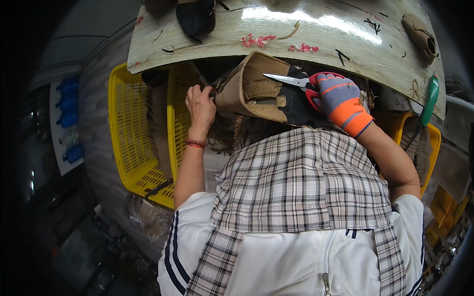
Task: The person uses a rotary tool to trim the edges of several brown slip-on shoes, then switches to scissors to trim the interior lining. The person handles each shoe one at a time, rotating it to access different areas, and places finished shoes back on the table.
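Note:
A tan and black shoe upper [232, 96] is held over my lap at the table's front edge, its ribbed tan lining facing up. My bare left hand [200, 106] grips its left end, with the fingertips partly hidden behind it. On my right hand [340, 96] is a grey and orange glove. That hand is closed round the red handles of a pair of scissors [291, 80]. Their blades point left across the upper's opening and look nearly together. The glove lies beside the upper's black part; whether they touch I cannot tell.
A pale table [212, 54] spans the front, with black scraps [341, 56], a black shoe upper [196, 19] and a brown one [419, 37]. A green-handled tool [430, 98] hangs at its right edge. Yellow baskets [129, 180] stand left, another yellow basket [434, 135] right.

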The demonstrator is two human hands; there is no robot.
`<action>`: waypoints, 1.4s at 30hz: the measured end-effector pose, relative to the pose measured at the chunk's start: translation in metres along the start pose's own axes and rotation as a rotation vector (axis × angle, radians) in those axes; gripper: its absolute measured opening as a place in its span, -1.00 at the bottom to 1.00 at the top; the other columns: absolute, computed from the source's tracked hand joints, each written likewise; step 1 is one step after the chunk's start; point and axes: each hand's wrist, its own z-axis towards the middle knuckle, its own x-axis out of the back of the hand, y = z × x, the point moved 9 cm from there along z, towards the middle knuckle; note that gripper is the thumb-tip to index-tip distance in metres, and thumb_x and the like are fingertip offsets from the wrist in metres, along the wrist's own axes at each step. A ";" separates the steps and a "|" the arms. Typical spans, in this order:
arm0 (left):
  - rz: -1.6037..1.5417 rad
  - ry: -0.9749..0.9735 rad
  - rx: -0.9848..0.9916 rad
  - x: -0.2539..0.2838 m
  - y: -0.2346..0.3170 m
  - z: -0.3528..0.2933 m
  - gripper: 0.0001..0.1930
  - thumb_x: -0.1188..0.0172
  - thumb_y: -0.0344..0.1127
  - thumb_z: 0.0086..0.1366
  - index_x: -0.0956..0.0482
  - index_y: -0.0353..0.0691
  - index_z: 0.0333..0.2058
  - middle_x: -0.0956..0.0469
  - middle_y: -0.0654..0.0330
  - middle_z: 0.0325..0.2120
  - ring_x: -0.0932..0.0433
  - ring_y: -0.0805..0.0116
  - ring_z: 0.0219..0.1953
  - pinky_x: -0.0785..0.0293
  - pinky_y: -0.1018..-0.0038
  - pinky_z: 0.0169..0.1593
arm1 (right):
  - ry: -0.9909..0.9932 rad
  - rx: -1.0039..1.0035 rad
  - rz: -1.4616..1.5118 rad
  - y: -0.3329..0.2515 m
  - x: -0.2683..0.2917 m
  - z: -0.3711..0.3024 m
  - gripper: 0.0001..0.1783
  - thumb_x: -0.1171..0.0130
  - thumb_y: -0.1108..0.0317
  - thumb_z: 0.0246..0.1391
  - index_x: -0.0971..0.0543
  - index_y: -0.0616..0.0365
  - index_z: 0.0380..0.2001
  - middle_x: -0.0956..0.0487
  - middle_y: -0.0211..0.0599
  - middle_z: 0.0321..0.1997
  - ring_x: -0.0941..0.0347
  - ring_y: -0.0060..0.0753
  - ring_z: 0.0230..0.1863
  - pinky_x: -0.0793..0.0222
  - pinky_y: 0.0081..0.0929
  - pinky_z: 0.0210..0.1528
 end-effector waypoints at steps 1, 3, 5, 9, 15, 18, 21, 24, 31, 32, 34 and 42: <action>-0.103 -0.026 0.025 -0.003 -0.004 -0.003 -0.83 -0.25 -0.41 0.21 -0.56 -0.32 -0.23 -0.59 0.13 -0.27 -0.60 0.33 -0.28 -0.55 0.44 -0.24 | 0.003 0.002 0.013 0.001 0.001 -0.001 -0.53 -0.39 0.08 -0.20 -0.53 -0.04 -0.18 -0.57 -0.31 -0.29 -0.55 -0.22 -0.22 -0.43 -0.27 -0.21; -0.306 -0.080 0.074 -0.010 -0.012 -0.008 -0.83 -0.24 -0.38 0.24 -0.56 -0.32 -0.23 -0.58 0.15 -0.31 -0.60 0.33 -0.26 -0.56 0.42 -0.17 | -0.021 0.001 -0.022 0.002 0.004 -0.002 -0.53 -0.39 0.08 -0.20 -0.53 -0.05 -0.17 -0.57 -0.31 -0.28 -0.55 -0.22 -0.22 -0.43 -0.27 -0.21; -0.548 -0.128 0.177 -0.021 -0.027 -0.014 -0.83 -0.25 -0.40 0.23 -0.55 -0.33 -0.23 -0.58 0.15 -0.33 -0.61 0.32 -0.28 -0.58 0.41 -0.14 | -0.021 0.017 -0.038 0.000 0.007 -0.001 -0.53 -0.39 0.07 -0.18 -0.53 -0.05 -0.17 -0.58 -0.31 -0.27 -0.55 -0.23 -0.21 -0.43 -0.27 -0.20; -0.528 -0.138 0.365 -0.040 -0.045 -0.015 -0.80 -0.31 -0.51 0.14 -0.54 -0.34 -0.24 -0.59 0.15 -0.37 -0.62 0.32 -0.34 -0.63 0.43 -0.18 | -0.020 0.034 0.048 -0.002 0.012 -0.005 -0.57 -0.36 0.07 -0.13 -0.55 -0.04 -0.17 -0.60 -0.31 -0.25 -0.55 -0.22 -0.18 -0.44 -0.27 -0.18; -0.316 -0.121 0.215 -0.024 -0.042 -0.013 -0.76 -0.37 -0.49 0.07 -0.56 -0.35 -0.26 -0.60 0.16 -0.35 -0.62 0.39 -0.32 -0.61 0.50 -0.20 | -0.116 0.062 0.246 -0.010 0.023 -0.010 -0.63 -0.31 0.08 -0.04 -0.59 0.02 -0.21 -0.61 -0.25 -0.27 -0.55 -0.17 -0.19 -0.46 -0.29 -0.15; -0.309 -0.054 0.224 -0.032 -0.032 -0.023 -0.75 -0.37 -0.52 0.06 -0.58 -0.36 -0.24 -0.61 0.16 -0.35 -0.62 0.36 -0.29 -0.62 0.46 -0.17 | -0.191 0.142 0.224 -0.024 0.021 -0.008 -0.60 -0.30 0.05 -0.03 -0.60 0.03 -0.17 -0.61 -0.24 -0.27 -0.55 -0.19 -0.17 -0.43 -0.31 -0.10; -0.418 -0.094 0.296 -0.043 -0.024 -0.036 -0.73 -0.35 -0.56 0.04 -0.59 -0.37 -0.23 -0.63 0.12 -0.32 -0.64 0.31 -0.26 -0.63 0.41 -0.12 | -0.243 0.187 0.131 -0.035 0.012 -0.005 -0.57 -0.31 0.02 -0.03 -0.60 0.01 -0.14 -0.62 -0.28 -0.26 -0.54 -0.23 -0.11 -0.39 -0.34 -0.03; -0.505 -0.072 0.328 -0.047 -0.025 -0.046 -0.72 -0.34 -0.60 0.03 -0.60 -0.40 -0.22 -0.64 0.08 -0.31 -0.64 0.27 -0.24 -0.63 0.36 -0.06 | -0.252 0.210 0.070 -0.042 0.014 -0.002 -0.57 -0.31 0.02 -0.03 -0.60 0.00 -0.14 -0.62 -0.28 -0.26 -0.55 -0.23 -0.14 -0.42 -0.34 -0.07; -0.551 -0.106 0.279 -0.037 -0.048 -0.038 -0.78 -0.33 -0.48 0.10 -0.63 -0.40 -0.25 -0.65 0.02 -0.27 -0.65 0.25 -0.20 -0.60 0.30 -0.01 | -0.326 0.265 0.043 -0.057 0.013 0.001 -0.58 -0.32 -0.01 -0.05 -0.62 -0.04 -0.16 -0.62 -0.28 -0.29 -0.58 -0.24 -0.20 -0.46 -0.35 -0.14; -0.571 -0.123 0.290 -0.039 -0.049 -0.037 -0.78 -0.33 -0.50 0.09 -0.63 -0.40 -0.24 -0.65 0.01 -0.28 -0.65 0.25 -0.21 -0.60 0.31 -0.01 | -0.325 0.263 0.046 -0.058 0.014 0.002 -0.58 -0.32 -0.01 -0.05 -0.62 -0.04 -0.16 -0.62 -0.28 -0.30 -0.58 -0.25 -0.20 -0.46 -0.35 -0.13; -0.594 -0.138 0.290 -0.042 -0.048 -0.037 -0.77 -0.34 -0.50 0.09 -0.63 -0.40 -0.24 -0.65 0.01 -0.28 -0.65 0.26 -0.22 -0.60 0.32 0.00 | -0.306 0.276 0.045 -0.062 0.016 0.003 -0.58 -0.31 -0.02 -0.04 -0.62 -0.04 -0.17 -0.62 -0.29 -0.32 -0.58 -0.26 -0.21 -0.46 -0.36 -0.13; -0.614 -0.024 0.282 -0.049 -0.035 -0.043 -0.69 -0.35 -0.67 -0.07 -0.61 -0.35 -0.27 -0.62 0.14 -0.36 -0.62 0.29 -0.31 -0.63 0.38 -0.09 | -0.254 0.339 -0.031 -0.073 0.018 0.008 -0.62 -0.23 -0.03 0.04 -0.61 0.02 -0.23 -0.62 -0.30 -0.38 -0.61 -0.27 -0.31 -0.50 -0.38 -0.26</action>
